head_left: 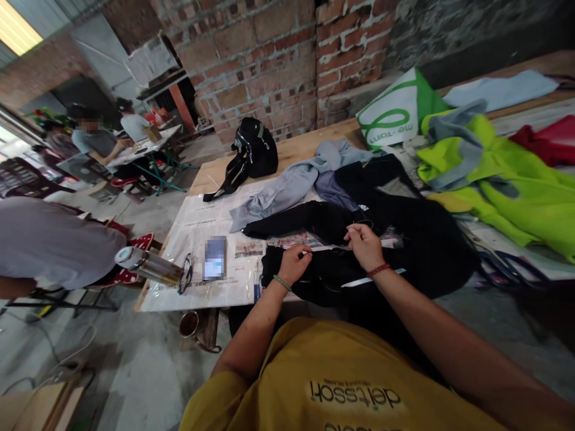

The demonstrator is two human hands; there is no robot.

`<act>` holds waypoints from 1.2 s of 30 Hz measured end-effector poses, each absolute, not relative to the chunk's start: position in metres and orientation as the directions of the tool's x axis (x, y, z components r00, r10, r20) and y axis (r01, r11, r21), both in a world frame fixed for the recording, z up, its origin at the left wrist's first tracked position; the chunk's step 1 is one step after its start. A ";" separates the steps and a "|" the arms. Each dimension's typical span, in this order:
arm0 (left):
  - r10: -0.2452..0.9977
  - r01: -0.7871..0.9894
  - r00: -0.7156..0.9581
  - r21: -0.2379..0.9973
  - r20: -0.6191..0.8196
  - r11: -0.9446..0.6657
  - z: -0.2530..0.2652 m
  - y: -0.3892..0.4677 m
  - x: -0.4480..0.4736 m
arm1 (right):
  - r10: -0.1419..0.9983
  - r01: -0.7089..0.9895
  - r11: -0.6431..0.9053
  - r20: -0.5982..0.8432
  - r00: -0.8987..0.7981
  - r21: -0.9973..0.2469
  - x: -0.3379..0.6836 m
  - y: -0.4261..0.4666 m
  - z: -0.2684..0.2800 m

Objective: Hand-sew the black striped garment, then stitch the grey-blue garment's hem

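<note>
A black garment lies spread over the newspaper-covered table in front of me. My left hand, with a green bracelet at the wrist, is over its near left part, thumb and fingers pinched together. My right hand, wearing a red bracelet, is raised a little above the cloth with its fingertips pinched too. Whatever either pinch holds is too small to make out. Beyond my hands, a grey garment lies crumpled against the black one. A white strip shows on the black cloth between my forearms.
To the left are a phone, glasses and a tilted-looking bottle. A mug sits below the table edge. Behind are a black bag and a white-green bag. Yellow-green clothing and blue-handled scissors lie right. Several people sit left.
</note>
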State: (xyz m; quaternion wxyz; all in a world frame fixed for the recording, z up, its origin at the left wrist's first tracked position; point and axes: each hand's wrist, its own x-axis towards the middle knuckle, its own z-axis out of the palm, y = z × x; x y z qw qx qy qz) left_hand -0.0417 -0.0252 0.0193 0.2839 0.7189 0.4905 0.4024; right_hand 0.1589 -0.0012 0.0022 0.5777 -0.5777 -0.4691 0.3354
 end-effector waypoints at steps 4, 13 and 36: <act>0.966 0.420 0.168 0.872 0.196 -0.250 0.015 -0.025 -0.042 | 0.931 0.130 0.106 0.144 0.335 -0.986 0.159 -0.003 0.005; 0.966 0.428 0.193 0.871 0.174 -0.242 0.012 -0.023 -0.038 | 0.921 0.044 0.184 0.188 0.342 -0.982 0.159 -0.005 0.008; 0.934 0.294 0.268 0.904 0.235 -0.312 0.017 -0.026 -0.050 | 0.783 0.674 0.604 0.159 -0.602 -0.425 0.158 -0.007 0.043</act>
